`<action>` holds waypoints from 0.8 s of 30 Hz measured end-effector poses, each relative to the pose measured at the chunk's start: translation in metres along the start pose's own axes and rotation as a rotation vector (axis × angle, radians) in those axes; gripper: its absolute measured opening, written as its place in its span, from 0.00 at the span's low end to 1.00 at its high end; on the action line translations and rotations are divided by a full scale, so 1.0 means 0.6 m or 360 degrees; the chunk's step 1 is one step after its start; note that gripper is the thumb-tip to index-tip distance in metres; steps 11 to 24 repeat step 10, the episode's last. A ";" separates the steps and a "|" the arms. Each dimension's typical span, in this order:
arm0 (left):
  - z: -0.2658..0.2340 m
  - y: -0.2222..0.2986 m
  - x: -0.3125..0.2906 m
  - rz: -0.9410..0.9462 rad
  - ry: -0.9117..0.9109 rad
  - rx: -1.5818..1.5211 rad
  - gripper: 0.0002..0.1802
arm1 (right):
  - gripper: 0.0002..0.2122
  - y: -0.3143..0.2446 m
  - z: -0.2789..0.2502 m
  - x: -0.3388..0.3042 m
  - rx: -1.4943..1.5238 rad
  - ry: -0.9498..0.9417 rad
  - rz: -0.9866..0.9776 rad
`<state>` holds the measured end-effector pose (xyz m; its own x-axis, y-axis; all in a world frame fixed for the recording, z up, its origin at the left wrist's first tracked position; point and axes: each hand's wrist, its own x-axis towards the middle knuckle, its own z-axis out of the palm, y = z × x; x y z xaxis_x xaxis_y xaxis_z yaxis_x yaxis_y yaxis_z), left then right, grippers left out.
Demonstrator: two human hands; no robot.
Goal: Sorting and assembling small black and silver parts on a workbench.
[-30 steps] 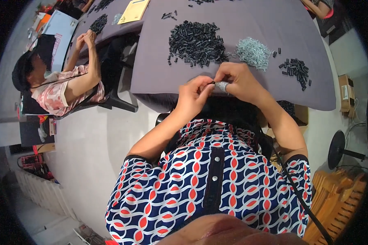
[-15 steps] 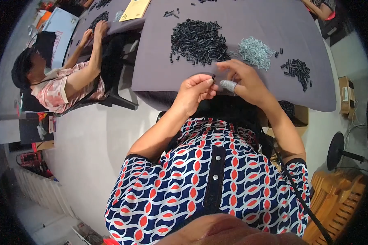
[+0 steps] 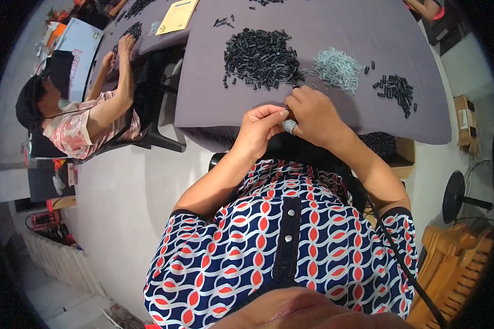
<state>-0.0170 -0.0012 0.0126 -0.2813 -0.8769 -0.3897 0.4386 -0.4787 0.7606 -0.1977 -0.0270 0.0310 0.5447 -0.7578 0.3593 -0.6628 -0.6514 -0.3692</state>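
My left hand (image 3: 259, 127) pinches a small black plastic piece (image 3: 289, 113) between thumb and fingertips, just off the table's near edge. My right hand (image 3: 312, 116) meets it there, its fingers curled in and closed around the same piece, which they mostly hide. A silvery-grey wrap (image 3: 289, 126) covers the right thumb. Just beyond the hands lies a large heap of short black plastic pieces (image 3: 262, 57). To its right is a heap of small silver metal parts, perhaps screws (image 3: 337, 69). A smaller group of black pieces (image 3: 396, 93) lies farther right.
The table (image 3: 203, 104) wears a grey cloth. A yellow booklet (image 3: 177, 16) lies at the far left. A co-worker (image 3: 96, 118) sits at the left, hands over another black heap. Below the table's right side stands an open cardboard box (image 3: 405, 151); a wooden chair (image 3: 450, 268) is at lower right.
My right hand has moved left and down onto the black piece, its fingers curling closed. My left hand stays nearly in place. The co-worker's hands have shifted slightly.
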 end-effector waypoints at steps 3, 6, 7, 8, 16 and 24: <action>-0.004 0.010 -0.003 -0.0203 -0.0013 -0.0147 0.08 | 0.13 0.003 -0.006 -0.001 0.0103 -0.0021 -0.0013; -0.004 0.022 -0.005 -0.0357 -0.0194 -0.0188 0.10 | 0.12 0.005 -0.009 0.000 0.0185 -0.0001 0.0018; -0.009 0.017 -0.003 -0.0335 -0.0209 -0.0162 0.10 | 0.12 0.005 -0.009 0.000 0.0194 -0.0001 -0.0006; -0.014 0.013 -0.002 -0.0312 -0.0225 -0.0136 0.10 | 0.12 0.004 -0.010 0.000 0.0202 0.0000 -0.0029; -0.021 0.006 0.002 -0.0302 -0.0225 -0.0104 0.12 | 0.12 0.003 -0.006 -0.002 0.0223 -0.0002 -0.0017; -0.021 0.006 0.002 -0.0302 -0.0225 -0.0104 0.12 | 0.12 0.003 -0.006 -0.002 0.0223 -0.0002 -0.0017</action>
